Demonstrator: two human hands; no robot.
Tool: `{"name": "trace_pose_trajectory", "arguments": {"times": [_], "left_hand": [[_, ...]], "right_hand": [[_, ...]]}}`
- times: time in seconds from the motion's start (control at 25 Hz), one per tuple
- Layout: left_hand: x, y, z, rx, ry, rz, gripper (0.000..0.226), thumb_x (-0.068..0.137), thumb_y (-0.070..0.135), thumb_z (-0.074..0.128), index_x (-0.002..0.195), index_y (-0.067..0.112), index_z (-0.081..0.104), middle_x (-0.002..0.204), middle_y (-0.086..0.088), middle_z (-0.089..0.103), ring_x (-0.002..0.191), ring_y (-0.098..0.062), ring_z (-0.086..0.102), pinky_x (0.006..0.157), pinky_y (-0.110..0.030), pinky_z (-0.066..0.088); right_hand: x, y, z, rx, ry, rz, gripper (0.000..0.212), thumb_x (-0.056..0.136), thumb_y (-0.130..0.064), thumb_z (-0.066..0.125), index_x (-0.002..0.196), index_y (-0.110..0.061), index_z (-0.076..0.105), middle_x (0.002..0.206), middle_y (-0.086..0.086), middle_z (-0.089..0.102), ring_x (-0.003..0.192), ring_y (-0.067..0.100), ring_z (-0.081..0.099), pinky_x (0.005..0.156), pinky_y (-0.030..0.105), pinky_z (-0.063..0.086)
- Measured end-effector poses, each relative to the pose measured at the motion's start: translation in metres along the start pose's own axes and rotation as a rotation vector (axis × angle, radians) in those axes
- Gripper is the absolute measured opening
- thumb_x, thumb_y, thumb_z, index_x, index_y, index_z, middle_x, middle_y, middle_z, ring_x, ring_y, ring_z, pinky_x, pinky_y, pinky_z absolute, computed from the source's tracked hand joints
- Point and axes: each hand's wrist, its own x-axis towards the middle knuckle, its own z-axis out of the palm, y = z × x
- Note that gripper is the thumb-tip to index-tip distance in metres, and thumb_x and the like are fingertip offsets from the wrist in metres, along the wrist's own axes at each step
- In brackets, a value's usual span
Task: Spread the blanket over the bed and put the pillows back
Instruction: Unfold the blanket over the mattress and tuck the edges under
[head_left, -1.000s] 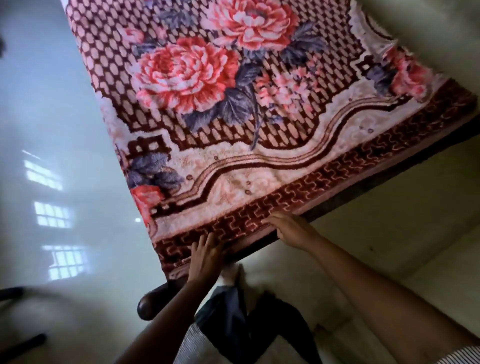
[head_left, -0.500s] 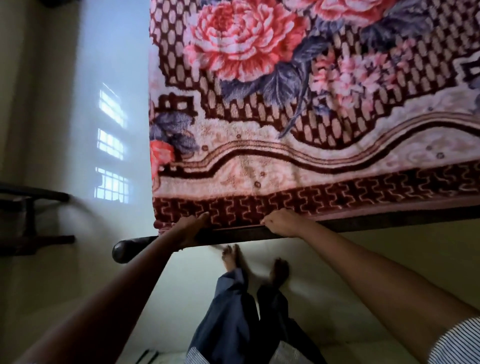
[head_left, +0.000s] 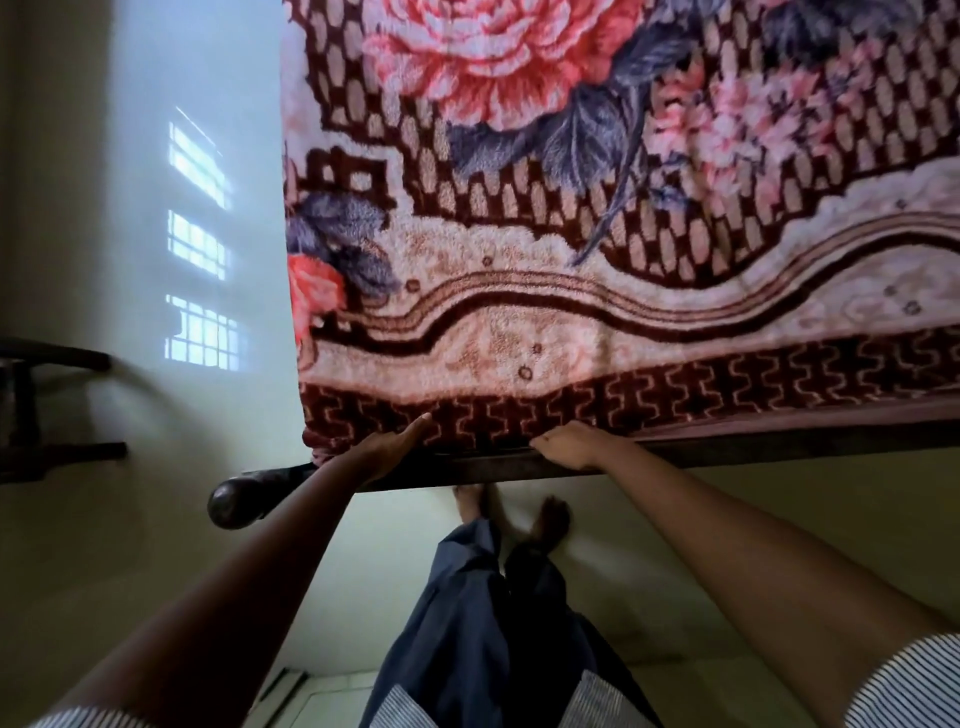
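Squarely over bed (head_left: 727, 454), floral blanket (head_left: 519, 260).

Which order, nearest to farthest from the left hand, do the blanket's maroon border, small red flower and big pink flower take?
1. Maroon border: touching the left hand, at the blanket's near edge.
2. Small red flower: at the left edge, farther up.
3. Big pink flower: top, farthest.

bed (head_left: 753, 453): dark wood frame, rounded corner post (head_left: 234, 501). floral blanket (head_left: 571, 338) lies flat on top, patterned border at the near edge.
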Motion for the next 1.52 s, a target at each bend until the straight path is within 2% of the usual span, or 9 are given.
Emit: {"name": "trace_pose_trajectory", "arguments": {"times": [0.12,0.2,0.32,0.48,0.76,1.08,1.2,1.44,1.52], "left_hand": [[-0.022,0.015,-0.014,0.048,-0.059,-0.085,0.042,0.1,0.031,0.04,0.138,0.013,0.045,0.145,-0.015,0.04,0.132,-0.03,0.039,0.105,-0.031,0.03],[-0.037,0.013,-0.007,0.07,0.101,-0.014,0.027,0.096,0.017,0.049,0.107,0.0,0.066,0.111,-0.021,0.065,0.105,-0.034,0.059,0.082,-0.033,0.041],[-0.057,0.016,0.015,-0.038,0.453,0.135,0.009,0.075,-0.004,0.069,0.082,0.002,0.072,0.079,-0.014,0.069,0.075,-0.033,0.065,0.063,-0.029,0.044],[-0.051,0.072,0.044,-0.057,0.418,0.272,0.02,0.077,0.005,0.067,0.096,0.005,0.072,0.089,-0.01,0.07,0.082,-0.031,0.065,0.069,-0.033,0.052],[0.015,0.218,0.102,0.025,0.251,0.407,0.034,0.09,0.029,0.048,0.112,0.011,0.066,0.106,-0.012,0.065,0.098,-0.033,0.059,0.08,-0.041,0.051],[0.037,0.297,0.126,0.029,0.007,-0.13,0.059,0.098,0.05,0.023,0.123,0.01,0.058,0.122,-0.017,0.06,0.115,-0.032,0.054,0.093,-0.036,0.04],[0.045,0.3,0.119,-0.305,-0.096,-0.371,0.068,0.095,0.056,0.029,0.136,0.005,0.045,0.14,-0.022,0.043,0.129,-0.034,0.04,0.108,-0.038,0.03],[0.067,0.292,0.118,-0.311,-0.204,-0.459,0.106,0.07,0.081,0.017,0.14,0.004,0.04,0.148,-0.024,0.031,0.136,-0.038,0.027,0.114,-0.051,0.017],[0.067,0.293,0.121,-0.321,-0.223,-0.429,0.095,0.079,0.075,0.021,0.144,0.007,0.033,0.15,-0.023,0.027,0.138,-0.038,0.024,0.114,-0.049,0.017]], "right_hand": [[-0.016,-0.002,0.0,0.232,0.222,0.002,0.034,0.097,-0.029,0.049,0.117,-0.007,0.066,0.1,0.01,0.07,0.086,0.019,0.063,0.07,0.02,0.043],[-0.028,-0.002,0.001,0.374,0.416,0.043,0.024,0.09,-0.024,0.062,0.107,-0.01,0.071,0.1,0.004,0.072,0.077,0.01,0.064,0.06,0.006,0.038],[-0.043,0.002,0.006,0.543,0.581,0.084,0.02,0.088,-0.013,0.062,0.106,-0.011,0.072,0.106,0.001,0.07,0.089,0.007,0.063,0.064,0.003,0.037],[-0.069,0.036,0.005,0.605,0.741,0.123,0.027,0.088,0.004,0.052,0.106,-0.006,0.07,0.105,0.007,0.069,0.093,0.017,0.063,0.067,0.002,0.039],[-0.126,0.2,-0.023,0.22,0.634,0.043,0.028,0.087,0.003,0.051,0.104,-0.008,0.07,0.104,0.011,0.065,0.095,0.026,0.061,0.073,0.024,0.042],[-0.135,0.307,-0.035,0.079,0.234,-0.031,0.035,0.101,-0.021,0.035,0.125,-0.013,0.059,0.132,0.008,0.054,0.12,0.022,0.05,0.093,0.023,0.037],[-0.122,0.308,-0.052,0.171,0.057,0.069,0.04,0.102,-0.023,0.028,0.128,-0.014,0.056,0.138,0.007,0.05,0.122,0.024,0.048,0.1,0.03,0.039],[-0.112,0.308,-0.057,0.037,-0.114,0.116,0.049,0.104,-0.029,0.01,0.147,-0.011,0.025,0.15,0.019,0.027,0.136,0.032,0.029,0.108,0.032,0.026],[-0.113,0.311,-0.051,0.033,-0.083,0.055,0.047,0.104,-0.029,0.013,0.146,-0.017,0.03,0.153,0.013,0.027,0.138,0.029,0.028,0.108,0.029,0.024]]}}
